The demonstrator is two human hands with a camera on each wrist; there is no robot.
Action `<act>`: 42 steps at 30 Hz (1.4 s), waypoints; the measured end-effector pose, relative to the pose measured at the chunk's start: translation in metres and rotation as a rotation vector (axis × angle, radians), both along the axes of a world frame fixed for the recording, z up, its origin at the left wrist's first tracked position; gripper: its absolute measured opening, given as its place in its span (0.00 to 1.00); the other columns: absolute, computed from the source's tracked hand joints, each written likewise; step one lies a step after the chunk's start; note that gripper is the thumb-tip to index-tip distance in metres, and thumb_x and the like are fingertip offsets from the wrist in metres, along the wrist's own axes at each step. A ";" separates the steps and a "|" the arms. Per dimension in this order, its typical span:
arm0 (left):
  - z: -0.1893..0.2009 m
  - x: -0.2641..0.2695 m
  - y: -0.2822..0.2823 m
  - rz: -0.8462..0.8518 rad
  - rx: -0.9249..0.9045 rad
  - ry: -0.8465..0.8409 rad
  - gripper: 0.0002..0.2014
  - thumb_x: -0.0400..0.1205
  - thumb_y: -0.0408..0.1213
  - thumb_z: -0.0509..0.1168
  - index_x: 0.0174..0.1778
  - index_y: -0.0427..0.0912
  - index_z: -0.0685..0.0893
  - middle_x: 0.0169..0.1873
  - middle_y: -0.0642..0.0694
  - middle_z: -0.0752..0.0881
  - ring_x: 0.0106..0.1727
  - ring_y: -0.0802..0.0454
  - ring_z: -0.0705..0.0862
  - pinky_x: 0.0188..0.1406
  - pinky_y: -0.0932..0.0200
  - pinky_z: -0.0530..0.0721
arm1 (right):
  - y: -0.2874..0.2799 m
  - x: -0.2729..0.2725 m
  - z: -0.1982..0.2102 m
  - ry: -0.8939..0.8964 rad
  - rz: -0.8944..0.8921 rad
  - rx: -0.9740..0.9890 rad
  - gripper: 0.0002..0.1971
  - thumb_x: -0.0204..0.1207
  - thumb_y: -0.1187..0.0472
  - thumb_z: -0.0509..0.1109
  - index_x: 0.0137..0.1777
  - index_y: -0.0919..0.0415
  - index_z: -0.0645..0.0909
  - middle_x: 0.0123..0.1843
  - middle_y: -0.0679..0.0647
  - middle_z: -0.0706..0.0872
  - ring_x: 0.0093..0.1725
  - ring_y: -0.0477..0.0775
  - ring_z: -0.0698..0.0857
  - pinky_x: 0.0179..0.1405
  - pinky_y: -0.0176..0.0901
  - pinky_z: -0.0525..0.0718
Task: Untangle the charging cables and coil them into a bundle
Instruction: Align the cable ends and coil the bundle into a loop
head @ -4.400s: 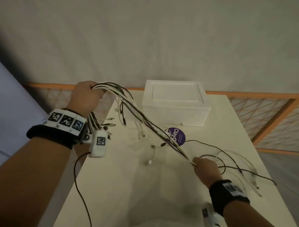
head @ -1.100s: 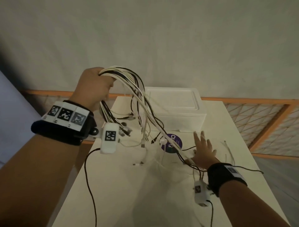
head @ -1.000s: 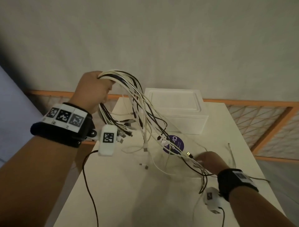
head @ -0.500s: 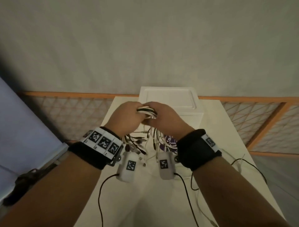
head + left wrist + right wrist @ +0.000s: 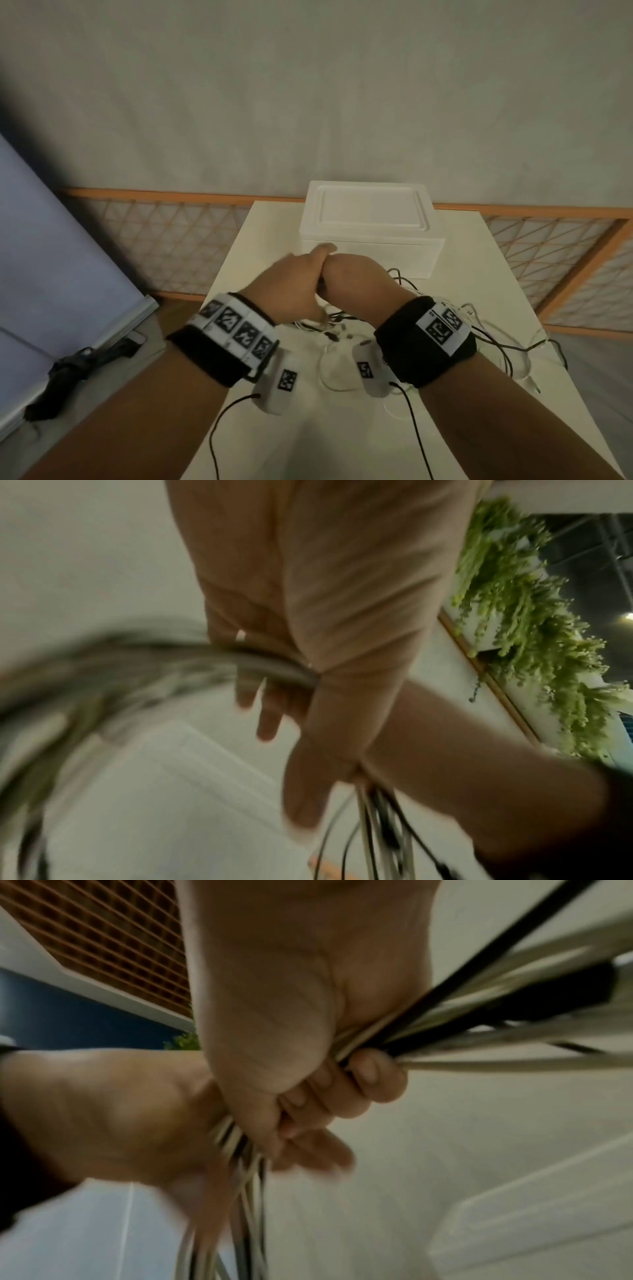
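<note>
In the head view my two hands meet above the middle of the white table (image 5: 308, 428). The right hand (image 5: 356, 277) is a fist round the bundle of white and black charging cables (image 5: 479, 1010), its fingers (image 5: 342, 1093) curled over the strands. My left hand (image 5: 294, 281) lies against it, thumb stretched out. Its fingers (image 5: 260, 710) run straight beside the blurred cable bundle (image 5: 270, 664). Loose cable ends (image 5: 329, 325) hang below the hands onto the table. From the head view the bundle between the hands is hidden.
A white foam box (image 5: 370, 226) stands at the table's far end, just behind the hands. More cable loops (image 5: 496, 346) trail to the right table edge. An orange-framed lattice panel (image 5: 171, 240) lines the wall. A dark object (image 5: 85, 363) lies on the floor at left.
A second ago the left hand held the bundle high while the right hand gathered strands at the table. The hands then met; since half a second ago the left thumb has straightened.
</note>
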State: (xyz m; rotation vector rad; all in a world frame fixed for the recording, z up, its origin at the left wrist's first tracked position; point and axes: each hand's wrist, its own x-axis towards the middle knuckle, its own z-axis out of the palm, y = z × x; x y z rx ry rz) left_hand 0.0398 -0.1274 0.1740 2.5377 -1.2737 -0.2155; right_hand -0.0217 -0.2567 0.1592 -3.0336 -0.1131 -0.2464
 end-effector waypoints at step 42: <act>-0.011 0.038 0.034 0.391 -0.233 0.002 0.18 0.79 0.42 0.66 0.24 0.43 0.73 0.22 0.45 0.75 0.26 0.48 0.74 0.24 0.56 0.65 | -0.062 -0.065 -0.070 -0.169 -0.303 0.443 0.44 0.62 0.56 0.73 0.80 0.57 0.60 0.76 0.55 0.69 0.74 0.56 0.65 0.76 0.51 0.65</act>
